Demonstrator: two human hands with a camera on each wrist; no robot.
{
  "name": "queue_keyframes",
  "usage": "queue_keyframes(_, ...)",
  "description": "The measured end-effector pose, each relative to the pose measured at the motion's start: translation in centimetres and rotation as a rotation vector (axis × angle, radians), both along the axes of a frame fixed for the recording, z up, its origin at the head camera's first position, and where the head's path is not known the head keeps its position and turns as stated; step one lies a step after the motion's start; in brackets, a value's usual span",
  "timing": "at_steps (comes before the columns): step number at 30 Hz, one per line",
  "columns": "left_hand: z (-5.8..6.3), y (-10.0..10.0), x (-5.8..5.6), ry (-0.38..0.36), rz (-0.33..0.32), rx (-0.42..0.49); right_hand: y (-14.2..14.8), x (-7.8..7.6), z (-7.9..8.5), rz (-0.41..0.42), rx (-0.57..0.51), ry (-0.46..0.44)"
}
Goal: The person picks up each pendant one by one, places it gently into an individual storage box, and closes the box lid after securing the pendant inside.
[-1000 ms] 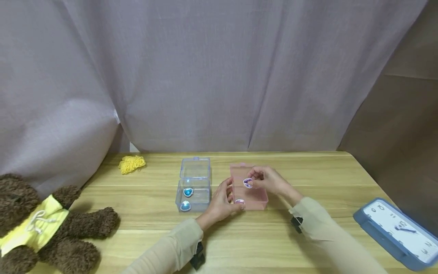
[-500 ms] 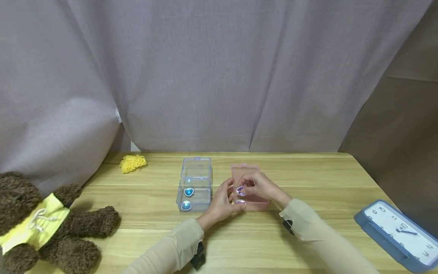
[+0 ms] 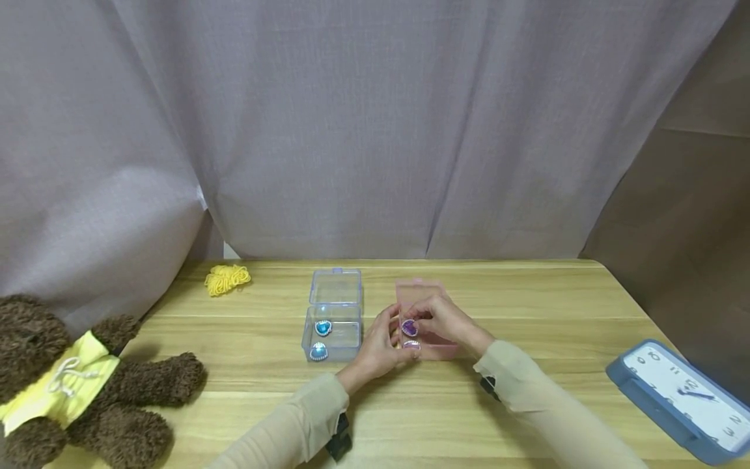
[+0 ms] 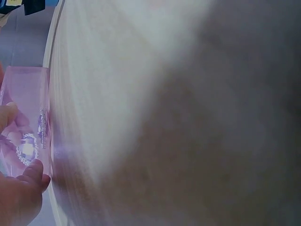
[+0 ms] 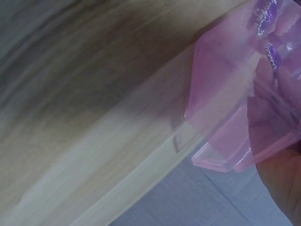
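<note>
A see-through pink plastic box (image 3: 442, 353) stands with its lid raised at the table's middle. My left hand (image 3: 381, 348) grips its left side, thumb at the front. Inside the box, my right hand (image 3: 443, 317) pinches a purple heart-shaped gem (image 3: 409, 327) with a beaded silver rim, low near the left wall. A second gem, pale purple (image 3: 412, 345), lies in front of it by the box's front wall. In the left wrist view, the left thumb lies against the box front over a gem (image 4: 28, 149). The right wrist view shows the right hand through the pink plastic.
Left of the pink box stands a clear bluish box (image 3: 346, 355), lid raised, with two blue heart gems (image 3: 323, 327) inside. Yellow cord (image 3: 227, 280) lies at the back left. A brown teddy bear (image 3: 135, 384) is on the left, a blue-framed clock (image 3: 680, 397) on the right.
My right hand has moved left and down into the pink box with the purple heart gem, which now lies flatter near the left wall. The left hand has stayed on the box.
</note>
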State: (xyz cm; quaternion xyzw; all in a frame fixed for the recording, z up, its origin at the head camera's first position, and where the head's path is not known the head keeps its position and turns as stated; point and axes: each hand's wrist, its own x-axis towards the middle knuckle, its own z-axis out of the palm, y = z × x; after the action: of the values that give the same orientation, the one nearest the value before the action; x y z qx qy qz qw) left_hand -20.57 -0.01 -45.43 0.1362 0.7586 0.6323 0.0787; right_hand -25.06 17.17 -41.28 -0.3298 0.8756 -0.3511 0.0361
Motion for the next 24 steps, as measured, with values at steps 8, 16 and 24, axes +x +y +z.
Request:
queue_keyframes(8, 0.1, 0.0, 0.1, 0.003, 0.007, -0.017, 0.0, 0.1, 0.3, -0.031, 0.041, -0.003)
queue_keyframes(16, 0.1, 0.0, 0.1, -0.003, 0.0, 0.005, 0.2, 0.8, 0.5, -0.098, 0.019, -0.043)
queue_keyframes(24, 0.1, 0.1, 0.2, 0.007, 0.002, 0.017, 1.7, 0.1, 1.4, -0.312, -0.061, 0.03)
